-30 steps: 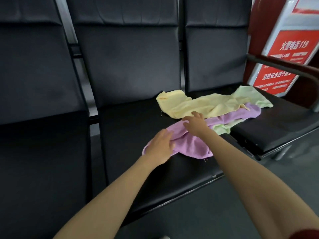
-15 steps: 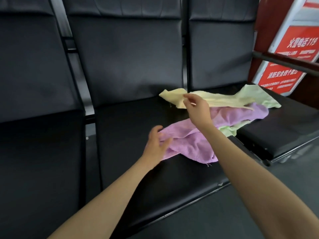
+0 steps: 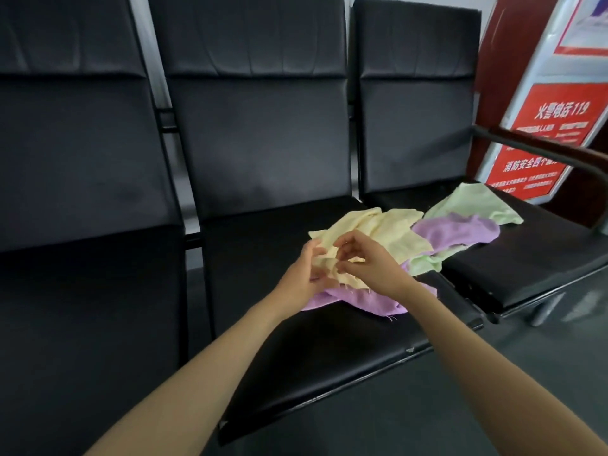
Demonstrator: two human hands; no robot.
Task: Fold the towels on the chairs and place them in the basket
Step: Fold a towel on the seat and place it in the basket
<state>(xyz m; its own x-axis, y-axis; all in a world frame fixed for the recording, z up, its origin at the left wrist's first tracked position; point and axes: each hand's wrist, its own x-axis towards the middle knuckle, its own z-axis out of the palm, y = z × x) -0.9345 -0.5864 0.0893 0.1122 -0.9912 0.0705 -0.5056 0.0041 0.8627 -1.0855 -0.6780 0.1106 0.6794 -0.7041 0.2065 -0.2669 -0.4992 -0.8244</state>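
Three small towels lie bunched across the seats of the middle black chair [image 3: 296,340] and the right black chair [image 3: 513,268]. A yellow towel [image 3: 378,232] is on top, over a purple towel [image 3: 460,230] and a light green towel [image 3: 473,200]. My left hand [image 3: 304,276] and my right hand [image 3: 371,264] meet at the near edge of the yellow towel, both pinching its cloth with curled fingers. The purple towel's near end shows below my hands. No basket is in view.
A third black chair [image 3: 75,307] stands at the left. A dark armrest [image 3: 559,153] runs along the right chair's far side. Behind it leans a red and white fire-safety sign [image 3: 556,133]. Grey floor [image 3: 493,406] lies in front of the seats.
My right hand has drawn the yellow towel toward me over the purple one. My left hand has left the purple towel and now pinches the yellow towel too.
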